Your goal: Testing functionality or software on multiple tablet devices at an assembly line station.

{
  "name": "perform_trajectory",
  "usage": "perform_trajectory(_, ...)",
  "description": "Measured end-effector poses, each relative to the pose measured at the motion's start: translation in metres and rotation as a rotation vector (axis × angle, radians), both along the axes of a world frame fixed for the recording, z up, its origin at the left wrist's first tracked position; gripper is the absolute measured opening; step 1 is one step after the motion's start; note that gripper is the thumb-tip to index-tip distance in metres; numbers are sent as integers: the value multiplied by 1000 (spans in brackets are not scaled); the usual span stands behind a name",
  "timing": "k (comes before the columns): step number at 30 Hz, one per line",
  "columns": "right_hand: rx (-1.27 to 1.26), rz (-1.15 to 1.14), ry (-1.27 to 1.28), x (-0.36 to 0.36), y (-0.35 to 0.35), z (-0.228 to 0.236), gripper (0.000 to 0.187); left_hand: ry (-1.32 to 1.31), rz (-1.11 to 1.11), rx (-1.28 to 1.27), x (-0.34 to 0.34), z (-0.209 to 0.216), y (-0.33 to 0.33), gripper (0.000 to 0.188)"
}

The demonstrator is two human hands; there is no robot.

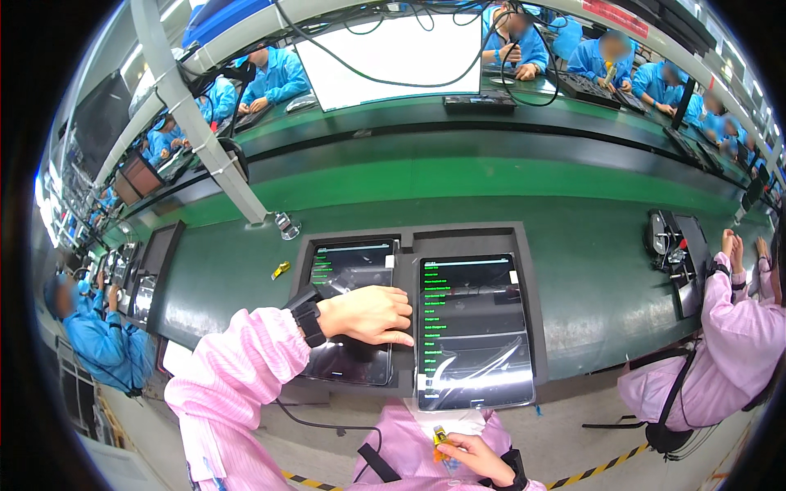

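My left hand, a black band at its wrist, reaches across the left tablet. Its fingers are curled, tips hidden, and the thumb points at the left edge of the right tablet. Whether it grips that edge cannot be made out. Both tablets show green lists on dark screens. The right one has glossy film over it, and its lower end overhangs the dark foam tray. Down by my lap, my right hand pinches a small yellow piece with an orange end.
A similar yellow piece and a small silver-and-clear item lie on the green bench left of the tray. A white post rises behind. A black cable hangs near my lap. Co-workers sit at both sides and across.
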State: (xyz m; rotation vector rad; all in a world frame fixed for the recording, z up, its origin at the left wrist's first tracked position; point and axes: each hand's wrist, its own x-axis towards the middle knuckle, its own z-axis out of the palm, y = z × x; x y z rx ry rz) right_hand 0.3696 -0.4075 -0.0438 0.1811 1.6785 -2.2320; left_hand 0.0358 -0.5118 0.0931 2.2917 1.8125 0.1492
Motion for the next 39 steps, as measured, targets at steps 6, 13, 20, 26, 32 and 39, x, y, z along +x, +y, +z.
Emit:
perform_trajectory(6,5,-64,-14,-10,1,-5,22,8,79,-370,-10,3,13,61)
perform_trajectory(13,-11,2,8,-31,9,-5,24,-45,-16,-628,-18,-2,21,45)
perform_trajectory(20,50,93,-15,-41,11,0,28,-170,15,-767,-29,-6,26,39)
perform_trajectory(26,105,157,93,-46,3,-1,28,-214,-31,-807,-37,0,31,38)
perform_trajectory(32,-130,52,14,-44,-3,15,25,-280,7,-830,-40,14,34,38)
perform_trajectory(39,-73,134,77,-48,-8,12,24,-317,-128,-740,-16,5,32,38)
